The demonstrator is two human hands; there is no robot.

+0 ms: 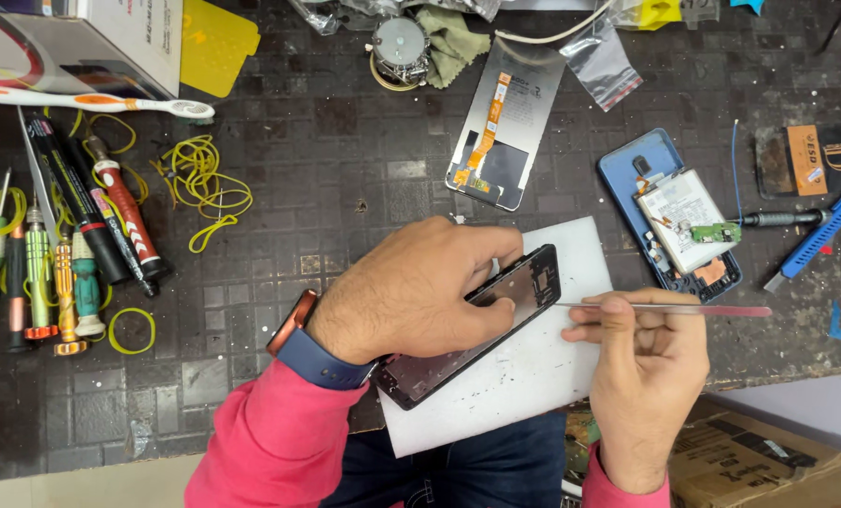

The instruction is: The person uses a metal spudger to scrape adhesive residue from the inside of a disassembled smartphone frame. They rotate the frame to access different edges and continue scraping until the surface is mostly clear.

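Observation:
My left hand [420, 287] presses down on a black phone frame [524, 282] that lies tilted on a white sheet [533, 367] at the near edge of the dark bench. In my right hand [646, 362] I grip a thin flat metal pry tool [703, 309], its tip touching the frame's right edge. A blue watch band [322, 362] sits on my left wrist above a pink sleeve.
A detached display panel with an orange flex cable [500, 127] lies farther back. A blue phone back with a battery [679, 226] sits at the right, with a blue-handled tool [820, 240] beside it. Screwdrivers [39, 273], yellow rubber bands [199, 179] and a toothbrush [91, 99] lie at the left.

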